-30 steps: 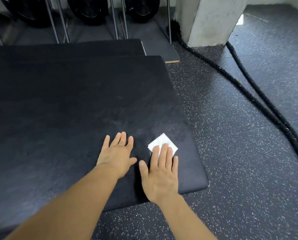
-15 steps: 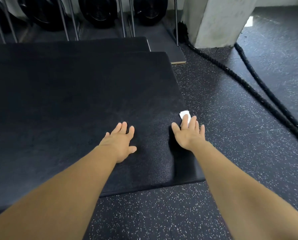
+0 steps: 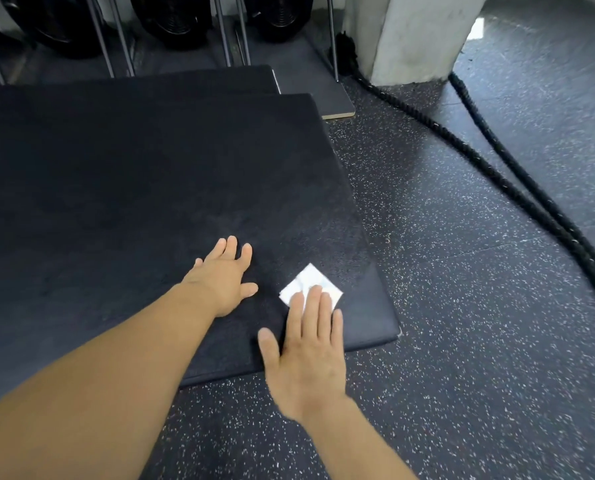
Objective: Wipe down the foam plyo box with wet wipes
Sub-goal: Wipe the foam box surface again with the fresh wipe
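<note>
Both hands lie flat with fingers straight, gripping nothing. The right hand (image 3: 306, 358) pins the white wet wipe (image 3: 308, 278) under its fingertips; the left hand (image 3: 223, 275) rests bare just left of it. Most of the foam plyo box (image 3: 150, 202) stretches ahead and leftward (its corner lies just right of the wipe), so the right hand likely sweeps that way.

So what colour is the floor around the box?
Dark grey floor with white speckles, head view.
</note>
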A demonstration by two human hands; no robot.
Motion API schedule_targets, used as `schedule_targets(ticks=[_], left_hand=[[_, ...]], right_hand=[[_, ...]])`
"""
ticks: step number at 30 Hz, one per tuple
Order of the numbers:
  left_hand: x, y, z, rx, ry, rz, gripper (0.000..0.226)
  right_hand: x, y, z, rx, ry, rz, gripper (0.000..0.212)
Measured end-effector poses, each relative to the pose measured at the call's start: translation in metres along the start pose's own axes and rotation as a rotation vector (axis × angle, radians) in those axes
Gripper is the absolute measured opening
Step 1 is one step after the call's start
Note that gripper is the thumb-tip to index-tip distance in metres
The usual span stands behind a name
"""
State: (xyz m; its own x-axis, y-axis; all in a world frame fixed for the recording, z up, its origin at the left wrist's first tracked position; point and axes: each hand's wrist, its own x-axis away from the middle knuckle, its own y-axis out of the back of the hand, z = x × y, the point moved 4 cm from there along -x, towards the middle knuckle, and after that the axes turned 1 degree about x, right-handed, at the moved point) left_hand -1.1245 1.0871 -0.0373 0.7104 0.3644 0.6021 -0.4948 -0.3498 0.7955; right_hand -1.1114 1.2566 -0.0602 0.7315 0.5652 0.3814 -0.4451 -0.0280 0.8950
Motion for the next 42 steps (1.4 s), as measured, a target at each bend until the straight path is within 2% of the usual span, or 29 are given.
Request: schedule_targets(ticks=[4, 7, 10, 14, 18, 28, 31, 38, 42], left_hand=[[0.000, -0.001, 0.000, -0.003, 0.011, -0.021, 0.071], [0.003, -0.005, 0.000, 0.011, 0.021, -0.059, 0.069], [0.015, -0.014, 0.000, 0.020, 0.023, -0.119, 0.064], [0.043, -0.034, 0.005, 0.009, -0.041, -0.166, 0.061], [0.070, -0.048, 0.012, -0.024, -0.088, -0.197, 0.061], [0.088, -0.060, 0.008, 0.010, -0.047, -0.144, 0.058], [0.085, -0.060, 0.009, -0.002, -0.051, -0.137, 0.058], [0.079, -0.066, 0.010, -0.035, -0.064, -0.126, 0.062], [0.078, -0.067, 0.010, -0.053, -0.053, -0.122, 0.063]], right_hand=[[0.003, -0.007, 0.000, 0.050, 0.053, 0.014, 0.074], [-0.019, 0.012, -0.032, 0.044, -0.055, -0.037, 0.069], [-0.041, 0.027, -0.065, 0.024, -0.168, -0.012, 0.069], [-0.050, 0.033, -0.088, -0.035, -0.213, 0.021, 0.069], [-0.032, 0.024, -0.082, -0.043, -0.198, -0.001, 0.071], [0.048, -0.038, -0.012, -0.084, -0.029, -0.025, 0.075], [0.040, -0.032, -0.031, -0.048, -0.037, -0.060, 0.071], [0.004, -0.005, -0.101, -0.076, -0.220, -0.084, 0.071], [0.004, -0.003, -0.106, -0.125, -0.202, -0.122, 0.074]])
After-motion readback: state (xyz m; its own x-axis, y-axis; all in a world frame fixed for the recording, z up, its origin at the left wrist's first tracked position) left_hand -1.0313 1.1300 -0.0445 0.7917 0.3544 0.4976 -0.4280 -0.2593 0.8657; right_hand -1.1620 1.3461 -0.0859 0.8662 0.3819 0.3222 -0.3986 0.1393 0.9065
